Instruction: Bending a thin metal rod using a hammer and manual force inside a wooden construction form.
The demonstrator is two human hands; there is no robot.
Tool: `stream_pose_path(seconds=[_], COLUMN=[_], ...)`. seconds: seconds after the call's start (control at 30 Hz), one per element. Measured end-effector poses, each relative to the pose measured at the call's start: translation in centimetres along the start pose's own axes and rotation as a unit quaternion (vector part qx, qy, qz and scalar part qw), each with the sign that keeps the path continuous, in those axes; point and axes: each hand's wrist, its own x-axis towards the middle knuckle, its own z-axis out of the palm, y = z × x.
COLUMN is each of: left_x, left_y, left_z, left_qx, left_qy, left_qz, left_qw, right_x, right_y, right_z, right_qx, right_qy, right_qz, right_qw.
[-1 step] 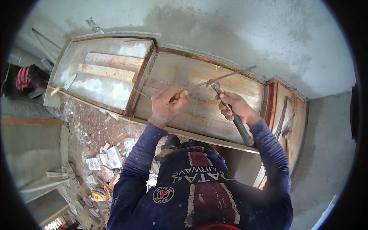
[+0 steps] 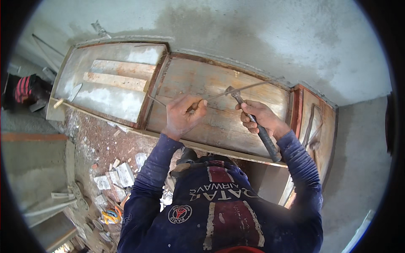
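Observation:
My left hand [image 2: 185,116] is closed around a thin metal rod [image 2: 257,85], which slants up to the right across the wooden panel [image 2: 190,80] in front of me. A bend shows near its left end. In my right hand [image 2: 262,118] is a hammer [image 2: 265,141] with a dark handle, gripped below the head. Its head lies against or just beside the rod; I cannot tell whether they touch. Both hands are above the panel, near its front edge.
Two boards [image 2: 114,81] and a trowel [image 2: 75,92] lie on the left panel. Dark bent strands [image 2: 310,122] lie on the right panel. Broken rubble [image 2: 124,175] covers the floor at left. A plastered wall [image 2: 253,38] stands behind; pink-striped cloth [image 2: 23,88] shows far left.
The rod's far right end has dipped slightly, and its bent left end sits a little higher. The hammer head has shifted slightly left. Both hands keep their holds.

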Motion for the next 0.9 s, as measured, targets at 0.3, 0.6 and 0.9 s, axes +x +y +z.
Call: stream_pose_path(seconds=[0.3, 0.6, 0.9], left_x=[2.9, 3.2, 3.8], left_y=[-0.8, -0.6, 0.0], left_z=[-1.6, -1.2, -0.9], left_qx=[-0.090, -0.113, -0.164], left_qy=[-0.213, -0.260, -0.294], left_qz=[0.113, 0.119, 0.062], left_qw=[0.966, 0.952, 0.940], right_x=[-6.2, -7.1, -8.5], right_y=[-2.9, -1.8, -2.1], right_z=[4.8, 5.9, 4.5], right_qx=[-0.142, -0.129, -0.118], right_qy=[0.015, 0.021, -0.080], right_qz=[0.076, 0.089, 0.051], right_qw=[0.987, 0.988, 0.988])
